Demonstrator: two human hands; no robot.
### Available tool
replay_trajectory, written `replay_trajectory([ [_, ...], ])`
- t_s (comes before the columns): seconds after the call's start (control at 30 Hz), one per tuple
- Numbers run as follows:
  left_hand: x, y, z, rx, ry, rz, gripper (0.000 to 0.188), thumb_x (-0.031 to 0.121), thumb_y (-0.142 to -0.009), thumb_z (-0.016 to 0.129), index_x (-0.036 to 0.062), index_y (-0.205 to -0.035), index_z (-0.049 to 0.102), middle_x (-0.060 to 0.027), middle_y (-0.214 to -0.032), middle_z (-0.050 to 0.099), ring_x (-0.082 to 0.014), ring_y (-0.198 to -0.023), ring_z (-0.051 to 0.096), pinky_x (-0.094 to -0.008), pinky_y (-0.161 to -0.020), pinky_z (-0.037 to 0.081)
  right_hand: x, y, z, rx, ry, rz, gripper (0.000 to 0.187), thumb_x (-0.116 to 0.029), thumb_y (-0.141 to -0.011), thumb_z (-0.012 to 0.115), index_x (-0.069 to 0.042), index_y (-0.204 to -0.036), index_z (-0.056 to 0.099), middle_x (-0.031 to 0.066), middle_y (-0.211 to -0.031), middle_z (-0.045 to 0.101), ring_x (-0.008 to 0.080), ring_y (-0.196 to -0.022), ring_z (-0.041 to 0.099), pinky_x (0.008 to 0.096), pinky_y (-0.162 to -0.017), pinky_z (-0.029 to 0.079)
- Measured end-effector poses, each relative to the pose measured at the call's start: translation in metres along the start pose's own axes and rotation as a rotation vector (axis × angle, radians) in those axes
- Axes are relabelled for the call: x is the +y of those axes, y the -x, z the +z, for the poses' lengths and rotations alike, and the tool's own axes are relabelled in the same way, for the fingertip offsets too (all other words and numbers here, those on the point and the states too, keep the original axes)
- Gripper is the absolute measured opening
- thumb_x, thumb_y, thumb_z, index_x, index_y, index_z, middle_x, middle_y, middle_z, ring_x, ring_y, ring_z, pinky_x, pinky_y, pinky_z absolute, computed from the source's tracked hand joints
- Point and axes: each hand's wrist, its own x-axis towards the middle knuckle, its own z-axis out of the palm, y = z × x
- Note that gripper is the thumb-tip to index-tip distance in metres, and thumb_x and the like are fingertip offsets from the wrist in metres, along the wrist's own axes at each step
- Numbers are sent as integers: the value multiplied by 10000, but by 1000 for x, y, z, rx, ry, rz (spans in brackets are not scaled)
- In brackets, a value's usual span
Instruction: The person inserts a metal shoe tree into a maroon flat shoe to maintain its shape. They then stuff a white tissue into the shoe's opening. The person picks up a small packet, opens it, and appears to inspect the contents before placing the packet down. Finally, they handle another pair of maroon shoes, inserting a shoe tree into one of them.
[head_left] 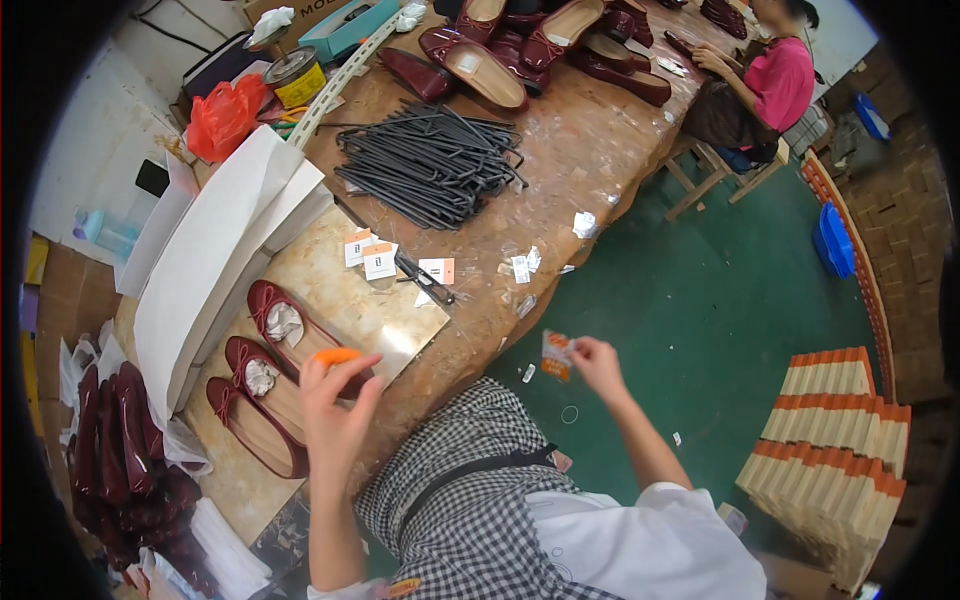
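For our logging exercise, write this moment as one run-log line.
left hand: holds orange piece above dark red flat shoes | right hand: holds small orange packet beyond workbench edge

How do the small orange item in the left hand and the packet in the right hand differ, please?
The orange piece in the left hand is plain, solid orange and rounded; the packet in the right hand is flat, pale and clear-looking with orange patches. The orange piece is held over the dark red shoes on the table; the packet is held beyond the table edge, over the green floor. Both are small and pinched at the fingertips.
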Motion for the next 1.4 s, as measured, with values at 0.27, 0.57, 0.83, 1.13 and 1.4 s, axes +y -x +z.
replay_trajectory([
  [0.27, -10, 55, -47, 129, -138, -190, 191, 26, -770, 669, 19, -958, 701, -96, -929, 608, -213, -914, 553, -304, -841, 412, 92, -19, 146, -223, 197, 75, 344, -228, -798, 655, -75, -1106, 659, 158, -979, 687, 330, -908, 659, 413, -791, 520],
  [0.57, -37, 105, -54, 245, -100, -273, 158, 34, -816, 639, -13, -958, 691, -92, -921, 600, -195, -899, 559, -296, -838, 420, 96, 1, 147, -741, -20, 206, 433, -327, -872, 563, -32, -1184, 616, 160, -1117, 663, 258, -1004, 639, 374, -876, 486],
  [0.83, -36, 107, -50, 200, -70, -281, 164, 52, -813, 649, -5, -960, 696, -97, -923, 608, -205, -901, 558, -301, -846, 418, 141, 88, 170, -846, -248, 235, 409, -319, -908, 489, -7, -1133, 631, 198, -973, 686, 278, -902, 646, 412, -826, 501],
  [1.13, -27, 103, -49, 230, -31, -234, 165, 48, -798, 651, 3, -950, 698, -103, -928, 615, -221, -918, 562, -308, -859, 418, 78, 75, 80, -945, 70, -175, 424, -395, -893, 503, -48, -1095, 639, 243, -970, 650, 413, -922, 611, 440, -831, 490],
  [1.4, -38, 102, -64, 296, -26, -221, 160, 1, -787, 633, 6, -935, 692, -103, -934, 615, -215, -880, 557, -301, -793, 432, 42, 59, -17, -951, 709, -186, 330, -378, -886, 551, -161, -1093, 687, 153, -980, 685, 352, -905, 646, 427, -814, 513],
])
